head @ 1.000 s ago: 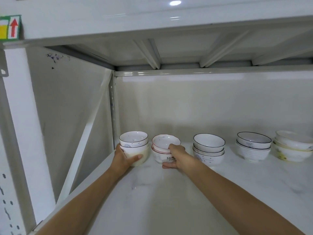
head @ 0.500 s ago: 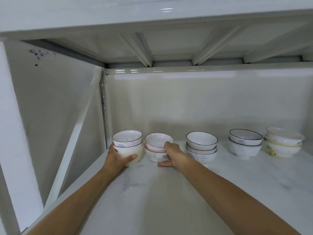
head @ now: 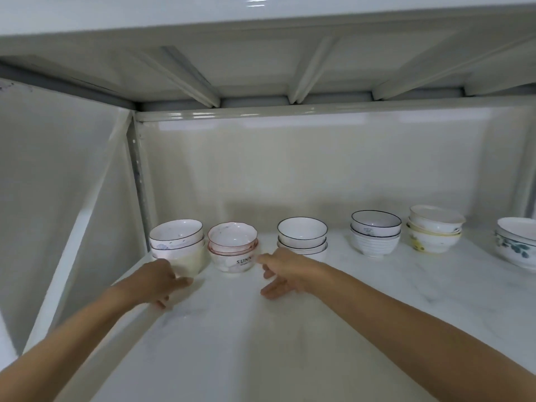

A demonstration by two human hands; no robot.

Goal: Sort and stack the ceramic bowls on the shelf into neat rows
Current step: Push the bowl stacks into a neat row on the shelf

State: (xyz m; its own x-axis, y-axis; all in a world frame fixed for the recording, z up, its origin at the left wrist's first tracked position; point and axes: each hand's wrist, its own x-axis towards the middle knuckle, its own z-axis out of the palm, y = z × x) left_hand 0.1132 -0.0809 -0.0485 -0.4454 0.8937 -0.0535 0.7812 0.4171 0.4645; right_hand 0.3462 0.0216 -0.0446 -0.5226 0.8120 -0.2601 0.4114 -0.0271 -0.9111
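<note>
Several stacks of ceramic bowls stand in a row along the back of the white marble-look shelf [head: 290,343]. From the left: a dark-rimmed stack on a cream bowl [head: 177,242], a pink-rimmed stack on a bowl lettered SUNN [head: 232,248], a dark-rimmed white stack [head: 302,237], a stack on a ribbed bowl [head: 375,233], a yellow-flowered stack [head: 435,232] and a leaf-patterned stack [head: 516,245] at the right edge. My left hand [head: 158,278] hovers just in front of the cream stack, fingers loose, holding nothing. My right hand [head: 285,271] is relaxed in front of the third stack, apart from the bowls.
A white shelf board with ribs [head: 261,71] hangs low overhead. A slanted brace and upright post [head: 136,175] bound the left side. The back wall [head: 319,163] lies close behind the bowls.
Both hands have let go of the two leftmost stacks and drawn back toward me. The view has swung right, showing one more stack at the right edge.
</note>
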